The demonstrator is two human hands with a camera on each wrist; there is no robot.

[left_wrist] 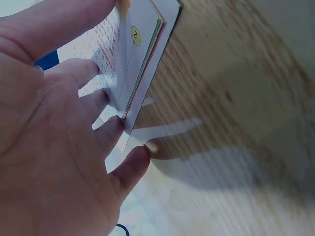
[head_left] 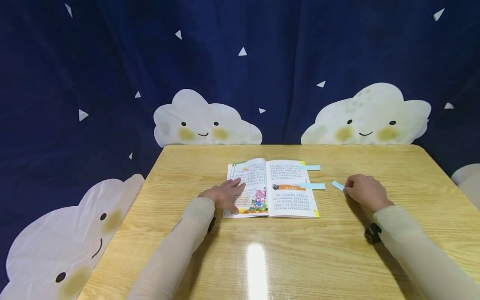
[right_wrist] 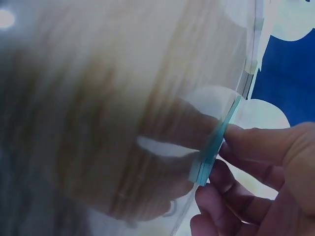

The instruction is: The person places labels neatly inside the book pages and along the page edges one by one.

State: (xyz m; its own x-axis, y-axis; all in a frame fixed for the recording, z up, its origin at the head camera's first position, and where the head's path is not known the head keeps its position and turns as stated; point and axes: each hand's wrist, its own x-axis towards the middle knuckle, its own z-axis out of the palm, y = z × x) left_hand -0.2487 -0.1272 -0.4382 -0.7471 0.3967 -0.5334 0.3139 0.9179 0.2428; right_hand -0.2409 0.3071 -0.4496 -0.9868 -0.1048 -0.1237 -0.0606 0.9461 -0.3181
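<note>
An open book [head_left: 292, 198] lies on the table with two light blue sticky strips [head_left: 313, 186] jutting from its right page. My left hand [head_left: 226, 195] rests on the left page with its fingers spread; in the left wrist view the fingers [left_wrist: 133, 169] reach over the page edge. Right of the book lies a small stack of light blue sticky strips [right_wrist: 212, 152]. My right hand [head_left: 365, 191] pinches the near end of this stack with curled fingers. Whether a single strip is lifted from the stack cannot be seen.
The wooden table [head_left: 300, 258] has a glossy top with a bright reflection near its front. Behind it hangs a dark blue curtain [head_left: 281, 75] with white clouds and small triangles. A dark band [head_left: 373, 233] sits on the right wrist.
</note>
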